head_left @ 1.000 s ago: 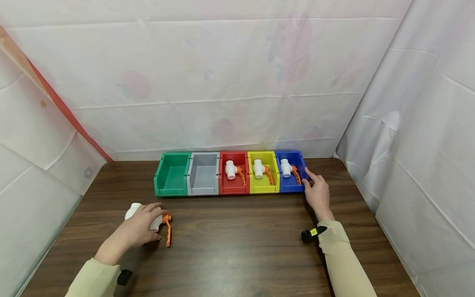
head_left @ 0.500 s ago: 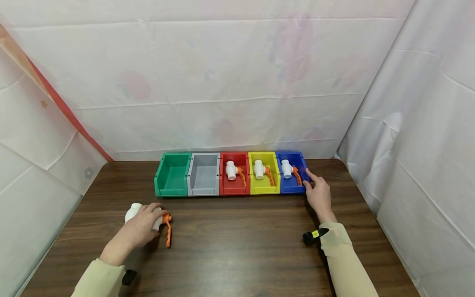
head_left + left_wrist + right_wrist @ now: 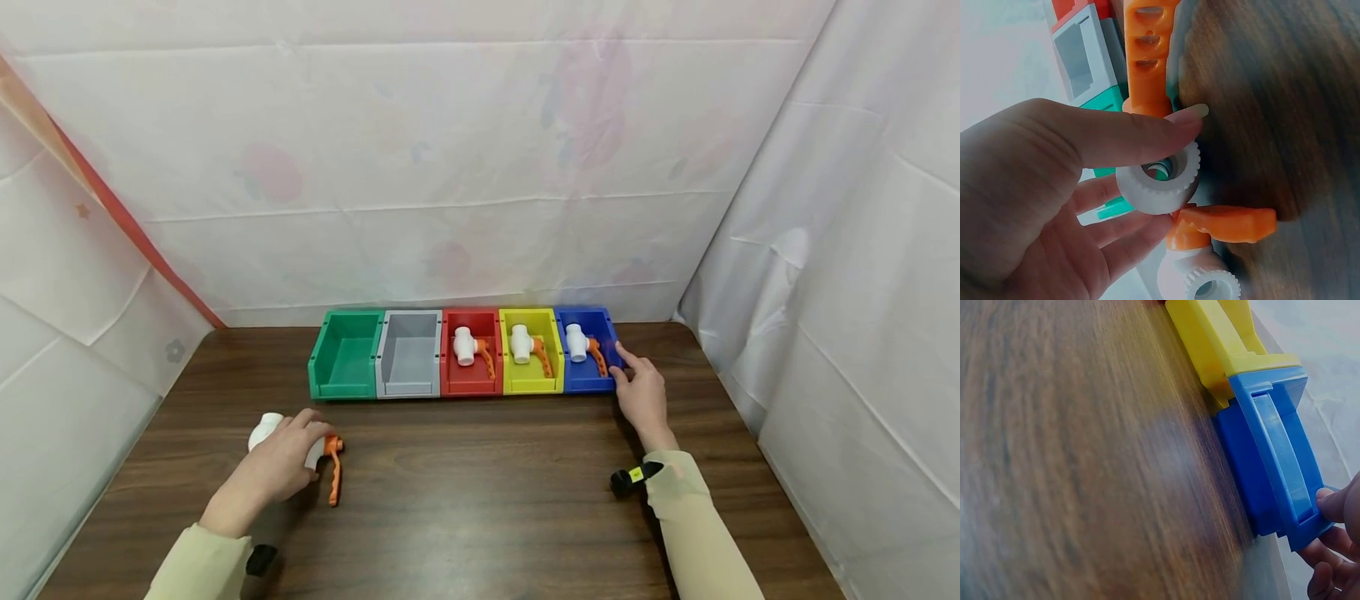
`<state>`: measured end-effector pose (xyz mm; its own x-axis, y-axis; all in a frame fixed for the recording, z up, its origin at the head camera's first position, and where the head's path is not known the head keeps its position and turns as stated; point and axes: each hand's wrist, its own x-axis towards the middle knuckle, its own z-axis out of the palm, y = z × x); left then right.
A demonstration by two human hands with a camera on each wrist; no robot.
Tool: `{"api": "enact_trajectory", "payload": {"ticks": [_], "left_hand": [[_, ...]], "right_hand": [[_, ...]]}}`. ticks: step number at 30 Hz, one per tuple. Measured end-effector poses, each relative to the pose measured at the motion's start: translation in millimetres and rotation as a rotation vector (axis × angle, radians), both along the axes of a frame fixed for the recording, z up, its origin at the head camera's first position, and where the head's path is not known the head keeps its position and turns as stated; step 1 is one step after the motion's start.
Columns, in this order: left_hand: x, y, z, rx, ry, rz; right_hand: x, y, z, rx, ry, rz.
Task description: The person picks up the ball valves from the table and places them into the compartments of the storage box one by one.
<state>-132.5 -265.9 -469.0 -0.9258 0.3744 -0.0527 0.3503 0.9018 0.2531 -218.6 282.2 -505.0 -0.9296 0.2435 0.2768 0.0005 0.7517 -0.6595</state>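
Note:
My left hand (image 3: 277,462) pinches a white ball valve (image 3: 1169,190) with an orange lever handle (image 3: 1149,56), its thumb across the body and fingers on the other side. A second white ball valve (image 3: 1210,281) lies beside it, its orange handle pointing sideways; in the head view my hand partly hides both. My right hand (image 3: 642,396) holds the right side wall of a blue bin (image 3: 588,385), thumb at the front corner and fingers outside. Inside that bin lies a ball valve (image 3: 577,343).
A yellow bin (image 3: 532,386) and a red bin (image 3: 471,387) each hold one ball valve. Left of them stand a grey bin (image 3: 408,387) and a green bin (image 3: 342,390). The row sits at the back of a wooden table (image 3: 465,492), before a white curtain (image 3: 420,167).
My left thumb has drawn in closer under the ball valve, and the left forearm has shifted slightly right. My right hand stays at the blue bin.

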Motion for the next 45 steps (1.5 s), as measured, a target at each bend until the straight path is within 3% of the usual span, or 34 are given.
{"api": "enact_trajectory", "payload": {"ticks": [8, 18, 25, 37, 45], "left_hand": [[-3.9, 3.7, 1.4, 0.026, 0.046, 0.074], [-10.3, 8.4, 7.3, 0.062, 0.193, 0.056], [-15.0, 12.7, 11.4, 0.082, 0.26, 0.09], [-29.8, 27.1, 23.0, 0.185, 0.412, 0.144], [-41.4, 33.6, 19.7, 0.269, 0.506, 0.199]], "right_hand": [[0.8, -1.3, -1.4, -0.003, -0.013, -0.009], [-0.1, 0.3, -3.3, 0.016, 0.044, 0.007], [-0.6, -0.4, -3.1, 0.002, 0.033, 0.014], [0.1, -1.7, -5.6, -0.014, 0.0, -0.004], [-0.4, -0.7, -3.6, -0.01, 0.011, 0.006]]}}
